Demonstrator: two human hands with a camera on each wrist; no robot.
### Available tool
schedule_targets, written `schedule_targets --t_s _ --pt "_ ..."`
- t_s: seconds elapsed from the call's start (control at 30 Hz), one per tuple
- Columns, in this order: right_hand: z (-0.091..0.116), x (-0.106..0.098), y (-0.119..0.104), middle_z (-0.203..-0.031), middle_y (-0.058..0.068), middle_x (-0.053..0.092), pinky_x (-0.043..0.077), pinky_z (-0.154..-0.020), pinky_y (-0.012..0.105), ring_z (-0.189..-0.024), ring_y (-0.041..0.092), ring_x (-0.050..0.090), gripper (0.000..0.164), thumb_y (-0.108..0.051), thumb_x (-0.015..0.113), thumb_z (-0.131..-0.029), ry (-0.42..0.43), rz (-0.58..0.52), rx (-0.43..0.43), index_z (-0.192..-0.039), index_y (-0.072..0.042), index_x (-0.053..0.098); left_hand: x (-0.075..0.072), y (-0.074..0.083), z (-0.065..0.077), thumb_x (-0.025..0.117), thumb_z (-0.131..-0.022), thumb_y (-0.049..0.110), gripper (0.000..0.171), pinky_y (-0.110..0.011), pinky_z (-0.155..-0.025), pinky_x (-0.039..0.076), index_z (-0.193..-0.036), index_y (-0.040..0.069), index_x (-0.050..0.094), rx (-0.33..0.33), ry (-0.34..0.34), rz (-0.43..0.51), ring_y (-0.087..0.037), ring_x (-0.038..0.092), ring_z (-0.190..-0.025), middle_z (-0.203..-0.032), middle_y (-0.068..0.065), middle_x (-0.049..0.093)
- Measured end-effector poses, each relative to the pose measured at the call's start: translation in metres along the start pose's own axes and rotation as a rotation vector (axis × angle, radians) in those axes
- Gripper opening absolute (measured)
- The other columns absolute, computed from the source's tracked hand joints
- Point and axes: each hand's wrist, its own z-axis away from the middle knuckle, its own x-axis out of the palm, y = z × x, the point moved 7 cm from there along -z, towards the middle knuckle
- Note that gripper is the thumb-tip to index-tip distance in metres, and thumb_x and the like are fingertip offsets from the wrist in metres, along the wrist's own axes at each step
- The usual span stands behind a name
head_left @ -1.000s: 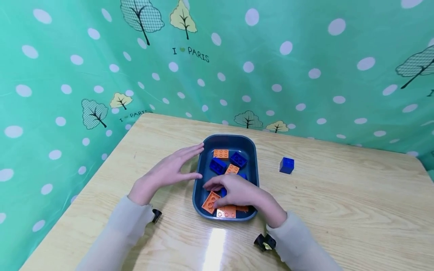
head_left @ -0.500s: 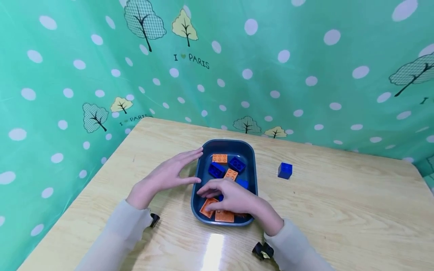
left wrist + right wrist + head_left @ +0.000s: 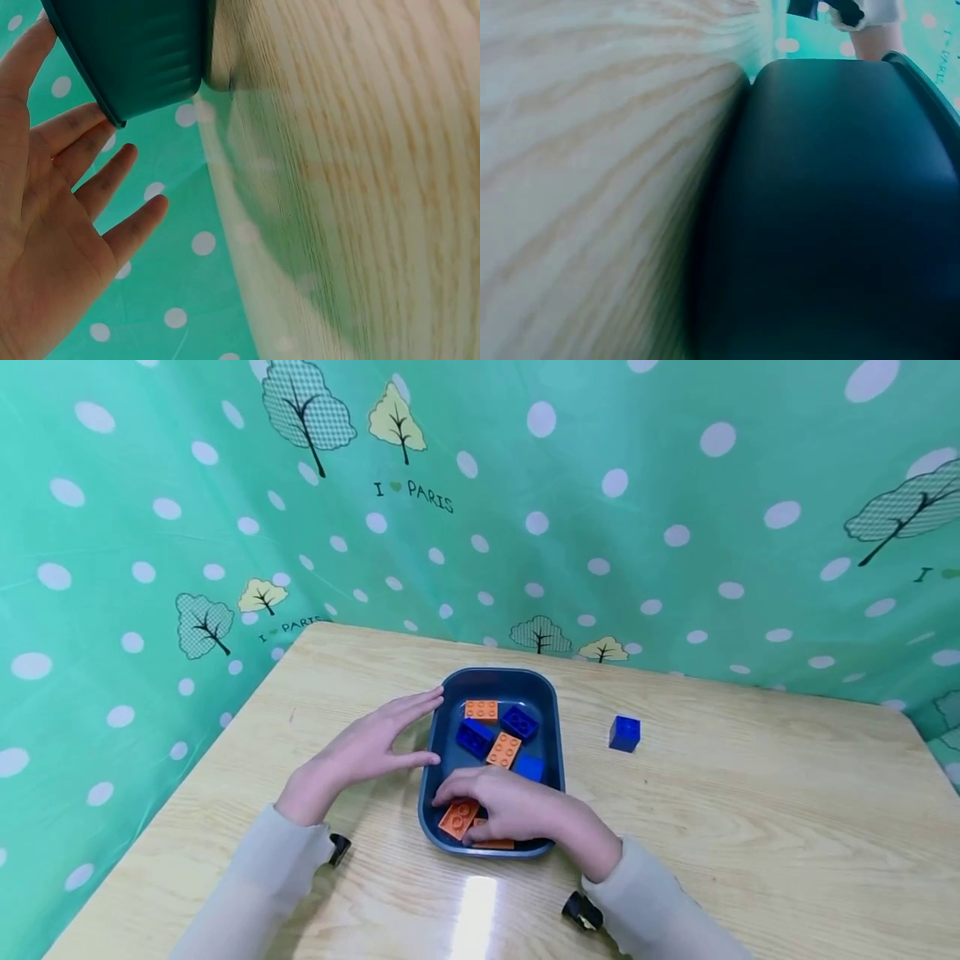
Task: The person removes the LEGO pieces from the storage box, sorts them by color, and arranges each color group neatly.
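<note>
On a wood-grain table [image 3: 750,827], a dark blue rectangular tray [image 3: 495,682] with rounded corners is placed, with orange and blue toy building bricks contained in it. At its left rim, the left hand [image 3: 369,747] is positioned with fingers and thumb spread; the rim is touched by some fingertips, while in the left wrist view two fingers are seen held clear of it. Inside the near half of the tray, the right hand [image 3: 510,802] is held with its fingers bent downward over an angled orange brick [image 3: 458,819] in the near left corner, and its thumb is placed by a second orange brick [image 3: 495,844] at the near wall. Whether either is pinched cannot be told, since the fingertips are partly hidden.

Toward the far wall, an orange six-stud brick [image 3: 481,710] is seen near two dark blue bricks [image 3: 476,738]. In the middle, another orange brick [image 3: 504,750] is set diagonally, and a brighter blue brick [image 3: 530,767] is located near the right wall. To the right of the tray, well apart from it, a single blue brick [image 3: 625,733] is rested on the table. Behind, a green curtain [image 3: 660,443] is printed with white dots, trees and lettering.
</note>
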Motion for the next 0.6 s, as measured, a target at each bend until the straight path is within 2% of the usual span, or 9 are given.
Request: schedule_targets --t_s 0.13,0.27,0.43,0.6 --pt "-0.0019 -0.0015 -0.0020 -0.132 -0.004 0.065 0.046 -0.111 0.028 -0.128 0.010 0.058 0.039 -0.013 0.075 -0.089 0.006 0.058 -0.019 -0.127 -0.017 0.068 -0.0020 -0.0002 -0.0026 0.068 -0.089 0.055 0.085 -0.054 -0.120 0.033 -0.158 0.019 0.031 -0.001 -0.003 -0.006 -0.028 0.029 -0.152 -0.165 -0.002 0.029" --pt "-0.0039 -0.0044 -0.0032 -0.127 -0.005 0.069 0.049 -0.107 0.025 -0.122 0.008 0.061 0.033 -0.016 0.074 -0.091 0.028 0.078 -0.035 -0.123 -0.019 0.071 -0.0038 -0.0020 -0.0053 0.069 -0.090 0.053 0.084 -0.053 -0.121 0.032 -0.158 0.019 0.032 -0.001 0.000 -0.005 -0.027 0.029 -0.152 -0.165 -0.001 0.029" --pt "-0.0029 -0.0043 -0.0024 -0.122 -0.006 0.072 0.051 -0.102 0.021 -0.115 0.005 0.064 0.031 -0.024 0.072 -0.093 0.058 0.032 -0.042 -0.123 -0.019 0.072 -0.0002 -0.0027 -0.0031 0.068 -0.090 0.053 0.084 -0.054 -0.120 0.033 -0.158 0.018 0.031 0.000 -0.016 -0.003 -0.028 0.029 -0.152 -0.165 -0.002 0.029" --pt "0.0003 -0.0084 -0.0020 -0.121 -0.004 0.071 0.052 -0.098 0.021 -0.111 0.005 0.065 0.033 -0.025 0.071 -0.093 0.099 -0.030 -0.053 -0.126 -0.017 0.070 0.0009 -0.0009 -0.0031 0.069 -0.090 0.052 0.084 -0.054 -0.120 0.034 -0.157 0.018 0.032 0.011 -0.006 -0.011 -0.028 0.030 -0.151 -0.165 -0.002 0.029"
